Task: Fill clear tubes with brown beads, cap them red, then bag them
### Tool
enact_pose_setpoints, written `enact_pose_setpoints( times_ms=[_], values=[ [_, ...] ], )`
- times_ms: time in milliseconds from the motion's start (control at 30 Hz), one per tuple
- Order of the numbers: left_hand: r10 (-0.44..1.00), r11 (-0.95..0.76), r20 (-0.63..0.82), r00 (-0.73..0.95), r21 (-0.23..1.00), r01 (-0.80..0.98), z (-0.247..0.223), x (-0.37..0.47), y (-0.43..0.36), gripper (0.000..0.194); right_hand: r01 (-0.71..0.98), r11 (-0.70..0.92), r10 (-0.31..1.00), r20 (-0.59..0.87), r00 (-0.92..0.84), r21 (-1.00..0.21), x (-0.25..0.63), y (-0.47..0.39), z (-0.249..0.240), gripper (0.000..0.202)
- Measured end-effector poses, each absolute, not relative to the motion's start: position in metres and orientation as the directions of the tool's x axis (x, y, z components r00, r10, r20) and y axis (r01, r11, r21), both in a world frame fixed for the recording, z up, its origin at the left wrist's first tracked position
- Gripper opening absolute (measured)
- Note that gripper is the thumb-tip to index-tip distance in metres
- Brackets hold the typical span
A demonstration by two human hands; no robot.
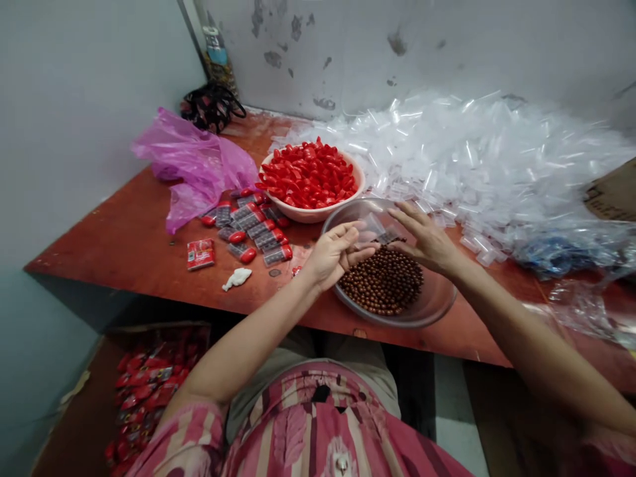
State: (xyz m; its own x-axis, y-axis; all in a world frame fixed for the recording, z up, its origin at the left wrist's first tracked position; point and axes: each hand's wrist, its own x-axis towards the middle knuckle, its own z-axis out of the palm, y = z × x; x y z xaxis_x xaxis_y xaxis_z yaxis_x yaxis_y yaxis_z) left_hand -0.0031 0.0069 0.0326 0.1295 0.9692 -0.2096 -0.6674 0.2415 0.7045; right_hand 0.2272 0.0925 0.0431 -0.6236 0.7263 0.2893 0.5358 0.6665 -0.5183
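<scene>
Brown round balls (385, 281) lie in a translucent oval bowl (440, 306) at the table's front edge. Over its left side, my left hand (334, 257) holds a clear plastic tube (370, 228) between thumb and fingers. My right hand (422, 240) is above the bowl's right side, fingers spread, beside the tube; I cannot make out anything held in it. Behind the bowl stands a pale bowl (308, 215) heaped with red caps (311, 173). Left of it are several filled tubes (263, 228) with red caps.
Clear tubes (462, 152) are piled along the wall at back right. A pink plastic bag (199, 165), a red packet (201, 254) and a crumpled white piece (237, 278) lie at left. Below the table, a box holds red-capped items (149, 384).
</scene>
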Motion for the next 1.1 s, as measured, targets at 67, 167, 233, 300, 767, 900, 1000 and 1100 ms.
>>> enact_pose_setpoints(
  times_ms=[67, 167, 233, 300, 767, 900, 1000, 1100],
  values=[
    [0.958, 0.285, -0.209, 0.196, 0.645, -0.709, 0.032, 0.009, 0.007, 0.011, 0.338, 0.559, 0.729, 0.255, -0.635, -0.757, 0.205, 0.077, 0.051, 0.059],
    [0.959, 0.284, -0.169, 0.229, 0.642, -0.712, 0.031, 0.017, 0.005, 0.011, 0.081, 0.314, 0.787, 0.211, -0.58, -0.946, 0.179, 0.056, 0.058, 0.049],
    [0.959, 0.277, -0.144, 0.245, 0.666, -0.692, 0.029, 0.017, 0.004, 0.013, 0.019, 0.248, 0.835, 0.203, -0.512, -0.969, 0.171, 0.05, 0.058, 0.043],
    [0.956, 0.278, -0.141, 0.258, 0.712, -0.645, 0.026, 0.014, 0.005, 0.016, 0.016, 0.24, 0.847, 0.201, -0.492, -0.971, 0.171, 0.051, 0.057, 0.042],
    [0.966, -0.235, 0.247, -0.074, 0.962, 0.142, 0.01, -0.016, 0.015, 0.025, 0.263, 0.964, 0.26, -0.325, -0.909, 0.034, 0.167, 0.068, 0.004, 0.023],
    [0.963, -0.232, 0.254, -0.085, 0.949, 0.213, 0.01, -0.016, 0.011, 0.024, 0.383, 0.854, 0.311, -0.245, -0.918, -0.351, 0.156, 0.062, 0.003, 0.029],
    [0.965, -0.226, 0.25, -0.085, 0.948, 0.222, 0.011, -0.018, 0.009, 0.024, 0.498, 0.588, 0.51, -0.186, -0.84, -0.637, 0.167, 0.066, 0.012, 0.042],
    [0.968, -0.224, 0.243, -0.063, 0.948, 0.225, 0.013, -0.017, 0.009, 0.028, 0.444, 0.263, 0.646, -0.186, -0.74, -0.857, 0.18, 0.067, 0.025, 0.051]
  ],
)
